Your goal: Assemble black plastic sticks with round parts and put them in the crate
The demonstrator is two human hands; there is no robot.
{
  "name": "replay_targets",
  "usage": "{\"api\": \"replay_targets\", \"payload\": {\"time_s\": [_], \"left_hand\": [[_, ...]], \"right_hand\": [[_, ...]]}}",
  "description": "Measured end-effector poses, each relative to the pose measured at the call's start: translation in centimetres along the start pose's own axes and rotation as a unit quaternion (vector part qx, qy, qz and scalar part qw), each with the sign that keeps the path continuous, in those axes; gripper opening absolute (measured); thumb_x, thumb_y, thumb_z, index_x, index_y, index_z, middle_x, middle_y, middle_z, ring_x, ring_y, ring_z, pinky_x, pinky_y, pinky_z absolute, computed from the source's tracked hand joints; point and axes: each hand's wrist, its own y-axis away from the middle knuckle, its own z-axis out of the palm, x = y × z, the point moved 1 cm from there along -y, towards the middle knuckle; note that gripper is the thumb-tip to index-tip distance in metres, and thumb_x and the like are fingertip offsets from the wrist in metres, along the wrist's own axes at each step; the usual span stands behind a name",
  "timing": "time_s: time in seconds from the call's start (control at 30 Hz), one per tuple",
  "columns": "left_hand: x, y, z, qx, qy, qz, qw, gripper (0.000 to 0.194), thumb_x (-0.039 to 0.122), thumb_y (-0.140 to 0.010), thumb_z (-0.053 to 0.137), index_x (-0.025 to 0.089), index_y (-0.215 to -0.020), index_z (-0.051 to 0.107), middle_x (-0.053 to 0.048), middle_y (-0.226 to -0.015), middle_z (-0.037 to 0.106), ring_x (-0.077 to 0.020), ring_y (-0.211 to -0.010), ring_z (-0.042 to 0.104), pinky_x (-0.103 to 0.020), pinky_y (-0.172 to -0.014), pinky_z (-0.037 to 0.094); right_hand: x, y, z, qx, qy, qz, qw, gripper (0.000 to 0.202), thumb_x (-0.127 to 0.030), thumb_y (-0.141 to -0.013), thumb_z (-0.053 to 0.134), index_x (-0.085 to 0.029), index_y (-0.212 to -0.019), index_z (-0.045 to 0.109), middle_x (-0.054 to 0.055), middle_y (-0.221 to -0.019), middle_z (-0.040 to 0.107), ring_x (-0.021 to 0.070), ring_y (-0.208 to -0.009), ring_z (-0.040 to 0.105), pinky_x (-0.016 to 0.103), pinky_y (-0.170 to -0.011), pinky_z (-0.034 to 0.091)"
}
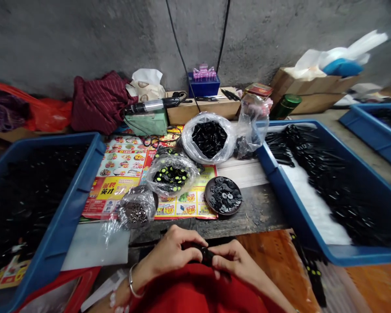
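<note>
Close to my body, my left hand (173, 251) and my right hand (236, 259) meet on a small black plastic piece (207, 256). Both thumbs and forefingers pinch it; much of it is covered by the fingers, so its exact kind does not show. Just beyond my hands, a round dark dish (211, 208) holds flat black and grey parts. A plastic bag (151, 184) of black pieces with yellow-green spots lies left of the dish. Nearer my left arm is a bag-lined container with small metal parts (137, 213). Farther back, a clear bag (228, 152) is full of glossy black pieces.
Blue bins with black parts flank me: one left (90, 150), one right (280, 187), another (361, 117) far right. A power screwdriver (153, 105) rests on a green box (150, 124). Newsprint (117, 174) covers part of the bench. Cables hang down the grey wall.
</note>
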Motion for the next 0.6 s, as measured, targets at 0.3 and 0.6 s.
{"api": "replay_targets", "payload": {"time_s": [0.3,0.6], "left_hand": [[0.1,0.4,0.7,0.008,-0.078,0.031,0.996,0.019,0.015,-0.077,0.067,0.019,-0.093,0.076,-0.002,-0.082,0.077,-0.0159,-0.071,0.068,-0.021,-0.069,0.044],[0.0,0.3,1.2,0.015,-0.113,0.044,0.992,0.017,0.017,-0.078,0.069,0.019,-0.093,0.075,-0.002,-0.079,0.077,-0.0180,-0.070,0.069,-0.022,-0.067,0.044]], "right_hand": [[-0.3,-0.6,0.4,0.001,-0.063,0.015,0.998,0.047,-0.055,-0.077,0.068,-0.010,-0.080,0.077,0.005,-0.063,0.067,0.0119,-0.050,0.054,0.025,-0.053,0.047],[0.2,-1.2,0.8,0.070,-0.085,0.025,0.994,0.048,-0.056,-0.072,0.070,-0.009,-0.067,0.077,0.002,-0.052,0.063,0.0075,-0.041,0.043,0.020,-0.044,0.037]]}}
